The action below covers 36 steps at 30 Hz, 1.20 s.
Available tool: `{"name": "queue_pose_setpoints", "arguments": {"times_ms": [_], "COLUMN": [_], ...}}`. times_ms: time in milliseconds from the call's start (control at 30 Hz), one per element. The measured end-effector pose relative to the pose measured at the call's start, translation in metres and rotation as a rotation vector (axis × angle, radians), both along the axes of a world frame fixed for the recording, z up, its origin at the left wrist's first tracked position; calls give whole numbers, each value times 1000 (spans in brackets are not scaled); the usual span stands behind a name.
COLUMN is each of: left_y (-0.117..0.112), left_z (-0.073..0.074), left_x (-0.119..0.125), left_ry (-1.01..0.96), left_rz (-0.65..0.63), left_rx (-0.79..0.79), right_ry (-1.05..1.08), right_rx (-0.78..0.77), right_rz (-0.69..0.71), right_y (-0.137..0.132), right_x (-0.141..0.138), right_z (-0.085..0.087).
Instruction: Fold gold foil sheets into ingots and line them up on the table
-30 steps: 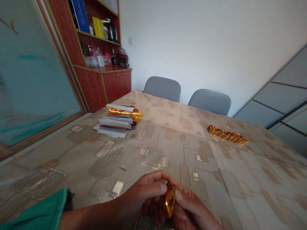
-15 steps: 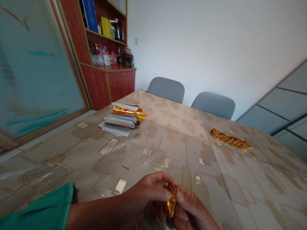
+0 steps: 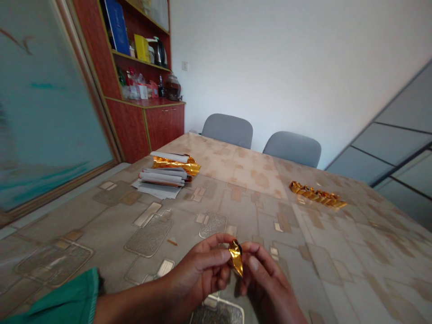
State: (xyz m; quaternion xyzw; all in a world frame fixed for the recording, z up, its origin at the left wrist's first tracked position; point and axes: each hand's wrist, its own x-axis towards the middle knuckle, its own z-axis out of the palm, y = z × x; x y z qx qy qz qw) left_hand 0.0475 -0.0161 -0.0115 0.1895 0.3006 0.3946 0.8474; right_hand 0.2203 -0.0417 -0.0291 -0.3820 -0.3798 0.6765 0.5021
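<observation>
A small folded piece of shiny gold foil paper [image 3: 236, 257], pointed at its lower end, is pinched between the thumb and fingers of my left hand [image 3: 205, 263]. My right hand [image 3: 266, 274] is just right of it, fingers curled and thumb apart from the foil. The right index fingertip is at the upper right edge of the piece; whether it touches cannot be made out. Farther right on the table lies a row of similar folded gold pieces [image 3: 317, 195], set close together. At the left is a pile of grey-backed paper sheets [image 3: 162, 176] with gold foil [image 3: 192, 166] showing.
A patterned cloth covers the table [image 3: 189, 209]. A small scrap [image 3: 172, 241] lies left of my hands. Two grey chairs [image 3: 227, 130] stand at the far edge. A red-brown cabinet [image 3: 158, 126] with shelves is at the back left, beside a glass panel [image 3: 50, 126].
The foil piece has risen slightly and turned in my left hand. My right thumb and fingers have drawn away from it to the right. The view has shifted a little.
</observation>
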Motion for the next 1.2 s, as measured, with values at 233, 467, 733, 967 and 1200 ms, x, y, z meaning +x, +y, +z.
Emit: {"name": "queue_pose_setpoints", "arguments": {"times_ms": [233, 467, 733, 967, 1200], "left_y": [-3, -4, -2, -2, -4], "left_z": [-5, -7, -2, -2, -4], "left_x": [1, 1, -3, -4, -1], "left_ry": [82, 120, 83, 147, 219], "left_rz": [-128, -162, -226, -242, -241], "left_rx": [111, 114, 179, 174, 213], "right_ry": [32, -10, 212, 274, 267], "right_rx": [-23, 41, -152, -259, -228], "right_rz": [44, -21, 193, 300, 368], "right_y": [-1, -2, -5, -5, -4], "right_x": [-5, -9, -2, 1, 1], "right_z": [-1, -7, 4, 5, 6]}}
